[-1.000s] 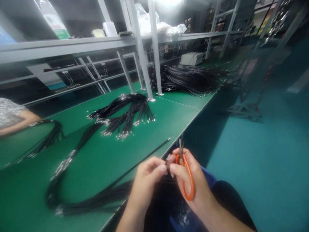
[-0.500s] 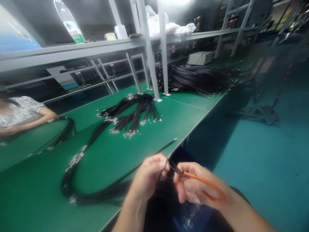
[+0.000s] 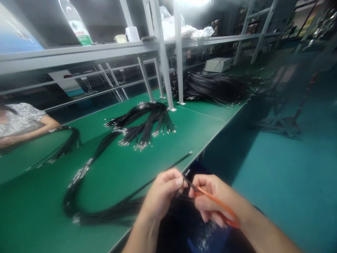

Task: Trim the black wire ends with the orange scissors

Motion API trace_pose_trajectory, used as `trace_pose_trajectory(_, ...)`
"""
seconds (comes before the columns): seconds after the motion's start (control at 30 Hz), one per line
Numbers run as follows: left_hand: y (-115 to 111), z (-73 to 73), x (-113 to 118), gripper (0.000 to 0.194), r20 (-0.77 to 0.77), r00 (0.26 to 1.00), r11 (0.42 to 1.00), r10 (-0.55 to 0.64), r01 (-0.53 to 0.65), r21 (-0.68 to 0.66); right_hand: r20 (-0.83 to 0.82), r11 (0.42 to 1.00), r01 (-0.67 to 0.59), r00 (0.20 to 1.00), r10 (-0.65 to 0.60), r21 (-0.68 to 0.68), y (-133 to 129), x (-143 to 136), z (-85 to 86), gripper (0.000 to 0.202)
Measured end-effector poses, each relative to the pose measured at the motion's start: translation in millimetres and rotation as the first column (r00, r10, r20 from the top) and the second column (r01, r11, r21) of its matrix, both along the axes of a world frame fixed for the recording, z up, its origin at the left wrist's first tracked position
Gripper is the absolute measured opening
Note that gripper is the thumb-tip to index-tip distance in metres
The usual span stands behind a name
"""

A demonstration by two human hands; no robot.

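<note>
My left hand (image 3: 164, 191) pinches a thin black cable near the table's front edge; the cable's far part (image 3: 181, 160) runs out behind the fingers to a metal tip. In my right hand (image 3: 212, 200) are orange-handled scissors (image 3: 218, 203), their blades pointing left at my left fingertips and looking nearly closed. A small pale piece shows just above the blades. Beneath and left of my left hand, a long bundle of black cables (image 3: 105, 216) curves across the green table (image 3: 118, 179).
Shorter black cables (image 3: 144, 123) with metal ends lie mid-table. A larger heap (image 3: 216, 86) sits beyond the shelf posts. A person (image 3: 23, 121) handles cables at the left. A bottle (image 3: 79, 30) stands on the shelf (image 3: 105, 52). A blue container (image 3: 210, 237) is below my hands.
The scissor blades have closed together and moved slightly left, near my left fingertips. A small pale piece now shows above them. My left hand has barely moved.
</note>
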State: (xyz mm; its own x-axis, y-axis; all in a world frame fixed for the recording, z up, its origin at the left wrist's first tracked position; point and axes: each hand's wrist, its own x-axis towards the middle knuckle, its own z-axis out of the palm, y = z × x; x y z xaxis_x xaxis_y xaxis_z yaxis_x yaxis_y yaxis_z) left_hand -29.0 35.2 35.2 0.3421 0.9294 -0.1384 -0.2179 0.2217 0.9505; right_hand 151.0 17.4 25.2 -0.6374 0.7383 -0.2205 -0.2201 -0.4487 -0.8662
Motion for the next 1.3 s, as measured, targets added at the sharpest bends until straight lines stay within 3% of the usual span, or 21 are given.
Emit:
trace_pose_trajectory(0.1,-2.0,-7.7,6.5,0.015,-0.132,0.990,0.996,0.048,-0.037,0.083,0.134,0.998,0.065,0.989,-0.068,0.027,-5.8,5.2,7.4,0.025)
trace_pose_trajectory(0.17,-7.9,-16.2,17.8,0.012,-0.306,0.949,0.976,0.081,-0.013,0.218,0.132,0.963,0.257,0.955,-0.266,0.077,-7.0,10.6,10.0,0.027)
trace_pose_trajectory(0.23,-14.1,-24.4,30.0,0.010,-0.531,0.844,0.920,0.075,0.147,0.363,0.143,0.867,0.466,0.860,-0.490,0.176,-4.7,15.6,8.7,0.030)
trace_pose_trajectory(0.27,-15.5,-27.3,34.2,0.009,-0.647,0.762,0.875,0.031,0.291,0.386,0.171,0.815,0.527,0.804,-0.570,0.240,-2.4,17.3,6.4,0.030)
trace_pose_trajectory(0.33,-10.9,-30.0,36.0,0.010,-0.804,0.581,0.831,0.129,0.379,0.408,0.237,0.743,0.563,0.715,-0.658,0.363,3.0,18.4,-1.0,0.031)
trace_pose_trajectory(0.4,4.3,-30.2,29.9,0.014,-0.851,0.408,0.850,0.331,0.263,0.457,0.252,0.702,0.572,0.670,-0.698,0.424,7.8,16.9,-9.3,0.034)
trace_pose_trajectory(0.47,25.9,-31.3,21.3,0.019,-0.853,0.299,0.857,0.428,0.165,0.488,0.220,0.666,0.623,0.641,-0.735,0.410,10.6,14.7,-14.6,0.037)
trace_pose_trajectory(0.53,46.4,-35.6,16.2,0.012,-0.865,0.212,0.866,0.454,0.124,0.485,0.186,0.631,0.682,0.611,-0.770,0.371,11.4,13.6,-14.0,0.039)
trace_pose_trajectory(0.63,63.3,-43.1,16.6,0.006,-0.885,0.156,0.881,0.439,0.118,0.458,0.148,0.602,0.723,0.591,-0.793,0.338,9.6,15.3,-4.6,0.041)
trace_pose_trajectory(0.73,62.5,-40.2,18.7,0.011,-0.882,0.162,0.881,0.443,0.100,0.461,0.104,0.595,0.751,0.593,-0.798,0.287,6.6,18.0,4.0,0.039)
trace_pose_trajectory(0.83,51.0,-24.0,22.0,0.012,-0.862,0.241,0.873,0.445,0.095,0.478,0.013,0.636,0.756,0.642,-0.767,0.154,4.1,15.0,3.9,0.034)
trace_pose_trajectory(0.93,32.5,-5.5,29.6,0.009,-0.811,0.440,0.853,0.384,0.166,0.494,-0.073,0.688,0.725,0.688,-0.722,0.029,0.9,5.6,-3.0,0.029)
trace_pose_trajectory(0.97,25.5,-1.2,32.4,0.008,-0.749,0.561,0.836,0.352,0.171,0.521,-0.085,0.693,0.721,0.691,-0.718,0.007,-0.6,2.1,-5.8,0.029)
trace_pose_trajectory(1.07,5.7,2.4,37.6,0.011,-0.598,0.722,0.815,0.347,0.084,0.574,-0.100,0.685,0.728,0.679,-0.727,-0.027,-5.7,-6.9,-13.5,0.030)
trace_pose_trajectory(1.17,-8.0,-3.5,38.5,0.011,-0.565,0.765,0.860,0.308,0.031,0.509,-0.156,0.660,0.751,0.650,-0.744,-0.022,-8.6,-13.4,-17.2,0.037)
trace_pose_trajectory(1.3,-16.6,-9.0,37.9,0.013,-0.597,0.756,0.892,0.269,0.038,0.450,-0.208,0.601,0.799,0.583,-0.785,-0.028,-2.7,-16.8,-13.6,0.033)
